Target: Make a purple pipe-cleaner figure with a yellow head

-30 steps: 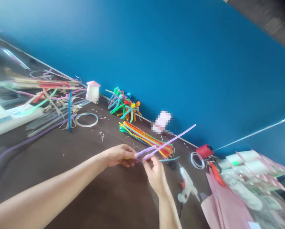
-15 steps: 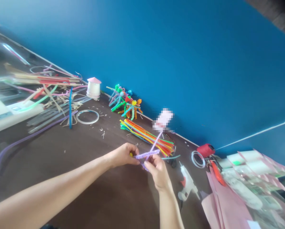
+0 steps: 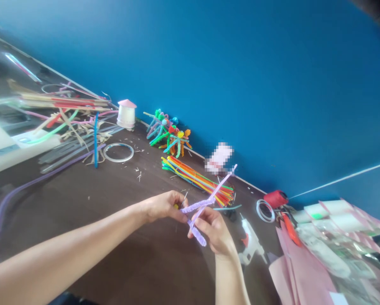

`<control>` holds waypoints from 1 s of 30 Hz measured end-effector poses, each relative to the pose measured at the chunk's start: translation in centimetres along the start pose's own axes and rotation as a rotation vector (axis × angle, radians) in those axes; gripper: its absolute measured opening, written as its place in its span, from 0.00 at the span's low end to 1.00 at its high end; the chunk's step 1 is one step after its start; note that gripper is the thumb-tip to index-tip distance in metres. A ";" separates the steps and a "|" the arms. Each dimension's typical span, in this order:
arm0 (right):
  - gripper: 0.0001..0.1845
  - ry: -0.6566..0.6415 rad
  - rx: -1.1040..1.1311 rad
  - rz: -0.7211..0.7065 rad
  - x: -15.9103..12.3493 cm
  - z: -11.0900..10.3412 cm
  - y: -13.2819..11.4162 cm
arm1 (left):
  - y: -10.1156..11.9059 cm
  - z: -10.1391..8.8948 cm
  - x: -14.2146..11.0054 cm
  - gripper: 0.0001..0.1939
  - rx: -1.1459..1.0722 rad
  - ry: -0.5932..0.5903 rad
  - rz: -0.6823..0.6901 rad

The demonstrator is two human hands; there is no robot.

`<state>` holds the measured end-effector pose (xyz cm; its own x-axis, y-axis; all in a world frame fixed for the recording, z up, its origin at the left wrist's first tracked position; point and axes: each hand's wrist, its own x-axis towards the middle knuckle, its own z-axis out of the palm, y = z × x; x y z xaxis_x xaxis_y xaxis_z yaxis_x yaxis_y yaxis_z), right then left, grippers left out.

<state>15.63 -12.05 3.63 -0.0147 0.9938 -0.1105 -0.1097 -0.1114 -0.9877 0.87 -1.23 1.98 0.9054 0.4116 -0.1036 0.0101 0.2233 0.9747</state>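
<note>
My left hand (image 3: 164, 206) pinches one end of a coiled purple pipe cleaner (image 3: 196, 206). A bit of something yellow (image 3: 176, 206) and a thin metallic tip show by its fingers; what they belong to is hidden. With thumb and fingers closed, my right hand (image 3: 217, 233) grips the same purple piece. One straight lilac length sticks up to the right, crossing in front of a bundle of coloured pipe cleaners (image 3: 190, 174). Another coiled purple length (image 3: 198, 236) hangs down below the fingers.
Several small pipe-cleaner figures (image 3: 172, 133) stand by the blue wall. At right lie a glue gun (image 3: 251, 241), white ring (image 3: 265, 211), red spool (image 3: 275, 198), pink sheets (image 3: 299, 267) and plastic packets (image 3: 329, 250). Left are a clear ring (image 3: 119, 153), white cup (image 3: 126, 116) and piled strips.
The straight lilac length has swung to the right, and the coiled part below my right fingers now shows hanging lower. Both hands stay in nearly the same place.
</note>
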 end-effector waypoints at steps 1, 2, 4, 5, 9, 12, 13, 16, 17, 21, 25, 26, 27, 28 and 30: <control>0.09 0.019 -0.028 0.011 0.0 0.1 0.0 | 0.0 0.0 0.0 0.10 0.050 -0.007 -0.008; 0.09 0.042 -0.044 0.017 0.1 0.1 -0.1 | 0.0 -0.1 -0.1 0.10 0.097 -0.018 -0.016; 0.09 0.063 -0.044 0.017 0.1 0.2 0.0 | 0.0 -0.1 -0.1 0.11 0.164 -0.049 -0.031; 0.09 0.056 -0.035 0.019 0.2 0.3 0.0 | -0.1 -0.1 -0.2 0.11 0.176 -0.064 -0.037; 0.08 0.024 0.041 0.090 0.2 0.5 0.2 | -0.2 0.3 -0.3 0.08 0.116 -0.093 -0.037; 0.08 0.057 0.111 0.091 0.3 0.7 0.4 | -0.3 0.6 -0.2 0.07 0.001 -0.108 -0.046; 0.07 0.064 0.122 0.078 0.3 0.8 0.4 | -0.3 0.6 -0.1 0.07 -0.038 -0.113 -0.054; 0.06 0.072 0.143 0.048 0.5 0.8 0.5 | -0.5 0.7 0.0 0.08 -0.112 -0.133 -0.078; 0.06 0.068 0.154 0.038 0.6 0.8 0.5 | -0.5 0.6 0.0 0.08 -0.119 -0.143 -0.086; 0.07 0.067 0.203 -0.002 0.7 0.8 0.5 | -0.4 0.7 0.0 0.07 -0.133 -0.151 -0.082; 0.08 0.111 0.201 -0.016 0.8 1.0 0.5 | -0.1 0.9 -0.2 0.09 -0.116 -0.122 -0.064; 0.08 0.123 0.203 -0.024 0.8 1.0 0.5 | -0.1 0.9 -0.2 0.09 -0.109 -0.119 -0.058; 0.07 0.132 0.210 -0.032 0.8 1.0 0.6 | -0.1 1.0 -0.2 0.09 -0.107 -0.118 -0.048; 0.07 0.138 0.221 -0.037 0.8 1.0 0.7 | -0.1 1.0 -0.2 0.09 -0.115 -0.118 -0.035; 0.06 0.151 0.252 -0.043 0.9 1.0 0.9 | -0.1 1.1 -0.2 0.09 -0.155 -0.121 -0.003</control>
<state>14.52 -11.28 2.73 0.1411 0.9846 -0.1030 -0.3506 -0.0476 -0.9353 1.19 -2.35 2.11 0.9499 0.3039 -0.0733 -0.0440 0.3619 0.9312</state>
